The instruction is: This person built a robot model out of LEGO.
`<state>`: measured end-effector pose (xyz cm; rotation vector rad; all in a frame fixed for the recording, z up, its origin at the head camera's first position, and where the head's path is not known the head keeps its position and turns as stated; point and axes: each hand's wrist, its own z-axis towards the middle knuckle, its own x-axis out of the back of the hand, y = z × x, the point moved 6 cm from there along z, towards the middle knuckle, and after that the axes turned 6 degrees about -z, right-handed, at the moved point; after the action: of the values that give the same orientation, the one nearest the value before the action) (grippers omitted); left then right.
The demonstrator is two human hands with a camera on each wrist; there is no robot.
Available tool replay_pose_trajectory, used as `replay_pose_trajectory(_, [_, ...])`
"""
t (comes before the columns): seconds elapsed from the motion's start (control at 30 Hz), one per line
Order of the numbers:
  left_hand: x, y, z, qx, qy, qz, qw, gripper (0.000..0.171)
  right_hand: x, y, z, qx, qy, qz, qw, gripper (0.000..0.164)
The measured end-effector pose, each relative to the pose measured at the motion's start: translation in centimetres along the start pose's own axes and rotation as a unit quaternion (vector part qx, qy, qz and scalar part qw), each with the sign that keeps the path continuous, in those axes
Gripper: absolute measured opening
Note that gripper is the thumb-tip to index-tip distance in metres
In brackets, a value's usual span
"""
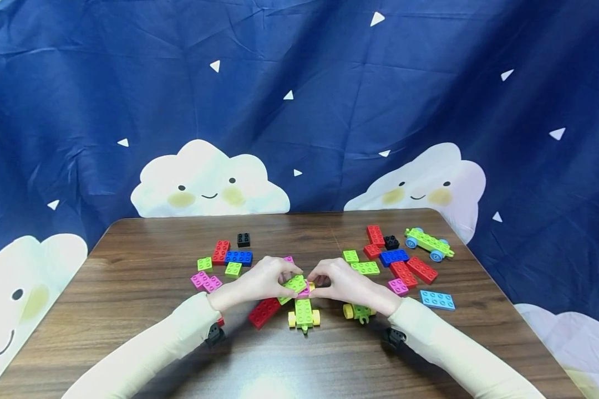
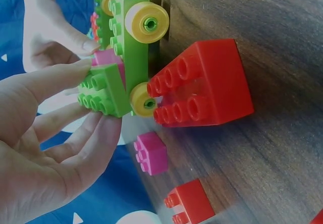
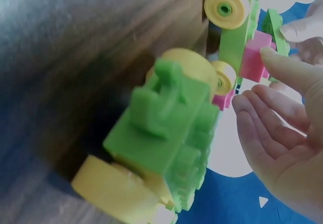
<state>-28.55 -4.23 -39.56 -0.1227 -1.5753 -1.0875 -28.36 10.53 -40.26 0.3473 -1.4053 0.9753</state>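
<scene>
My left hand (image 1: 265, 280) pinches a green building brick (image 2: 107, 90) between thumb and fingers, tilted close over a pink brick (image 3: 256, 56). That pink brick sits on a green car base (image 1: 304, 312) with yellow wheels (image 2: 147, 23). My right hand (image 1: 346, 282) holds the pink brick from the right, thumb against its side; its far side is hidden. A large red brick (image 1: 264, 313) lies left of the car base, under the left hand. Below the right wrist stands a second green car base (image 3: 161, 118), also with yellow wheels.
Red, blue (image 1: 239, 257), black (image 1: 243, 239), green and pink (image 1: 206, 281) bricks lie at the left. More bricks spread at the right, with a light blue brick (image 1: 437, 300) and a green car base with blue wheels (image 1: 429, 244) near the table's right edge.
</scene>
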Motion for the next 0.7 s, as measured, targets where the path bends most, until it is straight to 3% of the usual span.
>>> replay_pose_trajectory(0.33, [-0.1, -0.1, 0.0, 0.02, -0.014, -0.02, 0.9995, 0.042, 0.0, 0.9, 0.5, -0.022, -0.038, -0.021, 0.999, 0.018])
replay_pose_trajectory(0.7, [-0.4, -0.2, 0.1, 0.032, -0.002, -0.035, 0.9989, 0.04, -1.2, 1.7, 1.2, -0.014, -0.05, -0.028, 0.998, 0.007])
